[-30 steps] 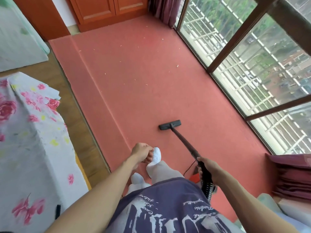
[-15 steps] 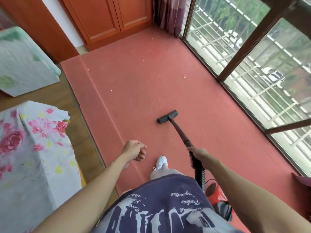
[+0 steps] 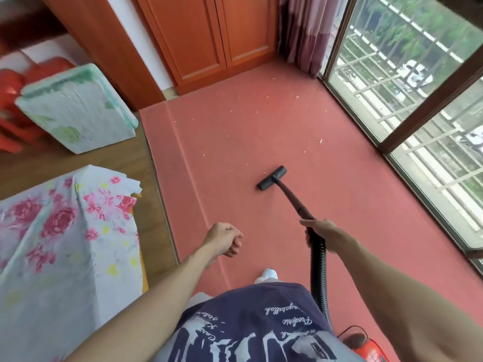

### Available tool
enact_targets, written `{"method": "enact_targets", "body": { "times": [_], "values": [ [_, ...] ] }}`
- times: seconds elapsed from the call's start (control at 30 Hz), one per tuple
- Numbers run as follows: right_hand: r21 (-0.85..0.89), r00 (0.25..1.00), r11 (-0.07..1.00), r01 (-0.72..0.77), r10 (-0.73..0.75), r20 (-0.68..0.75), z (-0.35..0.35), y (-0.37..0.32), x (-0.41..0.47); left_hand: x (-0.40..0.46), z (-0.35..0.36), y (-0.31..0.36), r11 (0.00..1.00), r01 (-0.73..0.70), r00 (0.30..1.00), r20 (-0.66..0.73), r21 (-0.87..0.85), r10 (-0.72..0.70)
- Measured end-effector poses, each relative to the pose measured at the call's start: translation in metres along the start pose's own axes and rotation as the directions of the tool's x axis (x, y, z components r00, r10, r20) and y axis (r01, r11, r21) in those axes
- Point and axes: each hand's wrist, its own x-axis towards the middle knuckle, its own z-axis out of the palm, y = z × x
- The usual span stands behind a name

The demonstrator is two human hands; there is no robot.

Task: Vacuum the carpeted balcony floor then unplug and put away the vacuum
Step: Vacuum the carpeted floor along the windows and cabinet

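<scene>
A salmon-red carpet (image 3: 235, 142) covers the balcony floor, with small pale scraps scattered over its far half. The black vacuum head (image 3: 271, 178) lies flat on the carpet ahead of me, on a dark wand (image 3: 292, 198). My right hand (image 3: 320, 232) grips the wand where it meets the ribbed black hose (image 3: 318, 273). The hose runs down to the red vacuum body (image 3: 366, 347) at the bottom right. My left hand (image 3: 224, 239) hangs over the carpet with fingers loosely curled, holding nothing.
Tall glass windows (image 3: 418, 100) line the right side. Orange wooden cabinet doors (image 3: 209, 40) and a purple curtain (image 3: 304, 32) close the far end. A flower-print covered table (image 3: 60, 244) and a leaning covered pad (image 3: 75, 108) stand on the wooden floor at left.
I have stepped forward along the carpet and the view has tilted up toward the cabinet. The vacuum head has been pushed ahead toward the scraps. My left hand stays free.
</scene>
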Motion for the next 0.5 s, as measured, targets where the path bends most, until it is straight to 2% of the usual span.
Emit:
{"method": "enact_targets", "body": {
  "times": [0.17,0.4,0.5],
  "values": [
    [0.110,0.996,0.991,-0.071,0.064,0.067,0.013,0.032,-0.035,0.004,0.003,0.022,0.999,-0.044,0.998,0.036,-0.030,0.045],
    [0.358,0.954,0.888,-0.288,0.233,0.189,-0.041,0.072,-0.081,0.014,0.006,0.033,0.999,-0.031,0.997,0.064,-0.010,0.032],
    [0.354,0.947,0.883,-0.309,0.249,0.206,-0.029,0.064,-0.067,0.018,0.009,0.033,1.000,-0.023,0.998,0.053,-0.017,0.024]
  ]
}}
